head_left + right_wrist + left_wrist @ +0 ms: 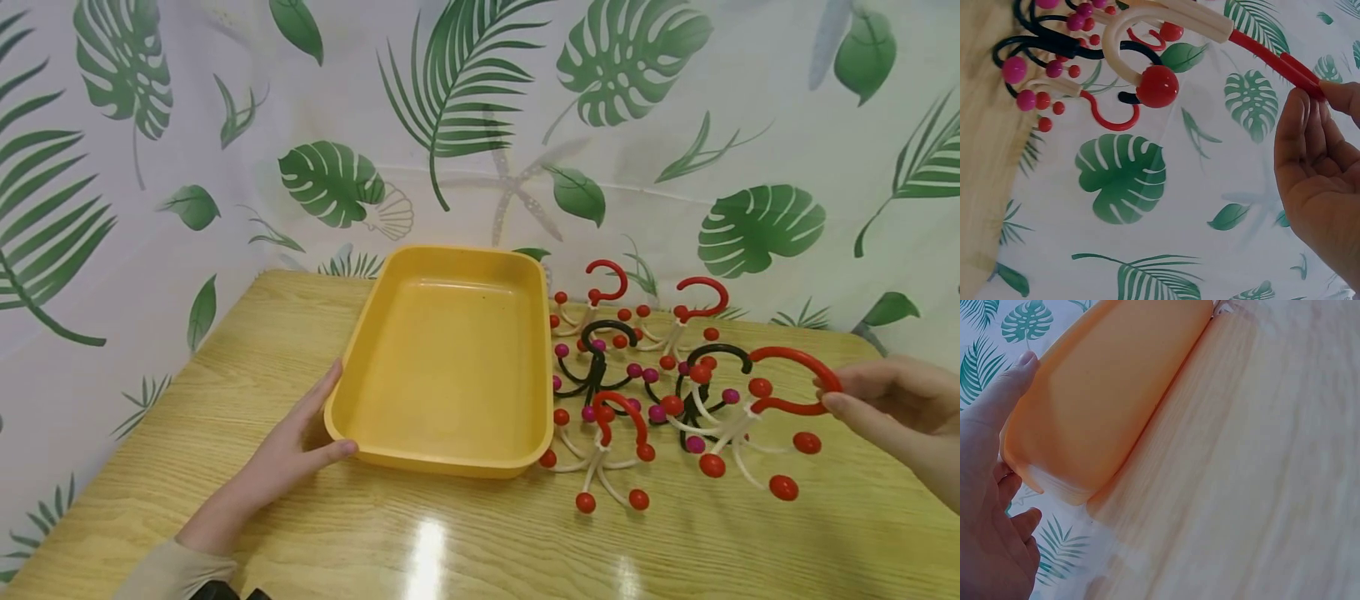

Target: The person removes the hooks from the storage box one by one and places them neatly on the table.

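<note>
A yellow tray (438, 468) sits on the wooden table. At its near left corner my left hand (288, 446) holds the rim, thumb along the near side; the left wrist view shows fingers (1025, 522) curled beside the tray's corner. Off to the right, my right hand (907, 412) pinches the red crook of a multi-arm hanging hook (795, 357), whose white arms end in red balls. This hook hangs tilted, its arms toward the tray and overlapping a black hook (723, 348) behind. The right wrist view shows thumb and fingertips on the red crook (1266, 55).
Close to the tray's right wall stand more hooks: a red-and-white one (602, 446) in front, a black one (596, 371) with magenta balls, and two red-and-white ones (615, 283) behind. A leaf-patterned cloth (480, 125) hangs behind the wooden table (315, 533).
</note>
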The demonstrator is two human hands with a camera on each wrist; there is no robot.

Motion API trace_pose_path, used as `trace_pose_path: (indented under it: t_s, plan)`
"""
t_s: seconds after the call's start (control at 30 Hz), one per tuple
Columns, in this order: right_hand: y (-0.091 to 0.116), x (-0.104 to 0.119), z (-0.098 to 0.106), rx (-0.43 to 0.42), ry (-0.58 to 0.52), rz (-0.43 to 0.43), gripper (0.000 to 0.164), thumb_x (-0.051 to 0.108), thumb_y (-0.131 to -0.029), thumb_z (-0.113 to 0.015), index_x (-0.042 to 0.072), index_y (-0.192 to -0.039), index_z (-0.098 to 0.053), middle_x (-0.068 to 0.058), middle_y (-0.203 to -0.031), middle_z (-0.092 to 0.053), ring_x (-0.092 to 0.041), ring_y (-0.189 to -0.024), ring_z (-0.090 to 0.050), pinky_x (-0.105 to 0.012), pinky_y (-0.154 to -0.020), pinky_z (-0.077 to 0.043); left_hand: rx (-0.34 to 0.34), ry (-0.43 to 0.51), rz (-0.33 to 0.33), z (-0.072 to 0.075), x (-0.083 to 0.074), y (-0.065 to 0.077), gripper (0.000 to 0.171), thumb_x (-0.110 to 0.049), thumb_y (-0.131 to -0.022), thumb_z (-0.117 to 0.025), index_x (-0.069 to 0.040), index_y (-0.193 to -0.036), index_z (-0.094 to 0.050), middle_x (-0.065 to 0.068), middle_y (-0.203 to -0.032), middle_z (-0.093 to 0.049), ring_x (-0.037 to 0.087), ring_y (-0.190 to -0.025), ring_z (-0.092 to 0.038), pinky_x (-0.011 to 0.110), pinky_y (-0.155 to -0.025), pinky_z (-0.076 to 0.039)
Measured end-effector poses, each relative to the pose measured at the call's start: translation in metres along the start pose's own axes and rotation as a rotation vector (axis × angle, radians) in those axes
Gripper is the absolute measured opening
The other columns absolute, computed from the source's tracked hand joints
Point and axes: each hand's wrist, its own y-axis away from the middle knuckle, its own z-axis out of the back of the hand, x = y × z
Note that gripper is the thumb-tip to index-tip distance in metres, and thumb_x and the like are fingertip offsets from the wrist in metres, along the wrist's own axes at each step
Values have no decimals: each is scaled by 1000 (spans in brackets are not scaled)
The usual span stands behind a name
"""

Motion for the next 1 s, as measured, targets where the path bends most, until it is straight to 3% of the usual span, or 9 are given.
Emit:
trace_pose_path:
  t_s: [0.17, 0.67, 0.83, 1.0]
  plan:
    - [12, -10, -1, 37, 5, -5, 31, -22, -81, -59, 5, -93, -70, 9, -84, -68, -2, -68, -60, -8, -61, -48, -5, 7, 5, 0, 0, 1, 92, -23, -86, -73, -27, -155, -11, 4, -159, -10, 36, -143, -10, 69, -106, -13]
    - [39, -25, 0, 58, 35, -52, 33, -22, -79, -62, 8, -91, -69, 10, -82, -66, -2, -67, -60, -8, -60, -48, 2, 0, 12, 0, 2, 0, 93, -24, -86, -73, -29, -154, -11, 5, -159, -11, 35, -143, -10, 68, -107, -13]
    - [45, -26, -3, 102, 108, -106, 27, -18, -81, -64, 7, -91, -68, 10, -80, -65, -2, -67, -60, -9, -58, -47, 0, -6, 11, 0, 1, -1, 93, -24, -85, -73, -28, -155, -11, 7, -159, -11, 36, -143, -11, 67, -107, -14]
    - [50, -24, -11, 135, 220, -190, 13, -10, -83, -67, -3, -94, -65, 10, -78, -62, -2, -66, -59, -11, -56, -48, 1, 1, 14, 0, 1, -1, 93, -23, -85, -73, -28, -155, -12, 6, -159, -11, 36, -143, -11, 67, -107, -14]
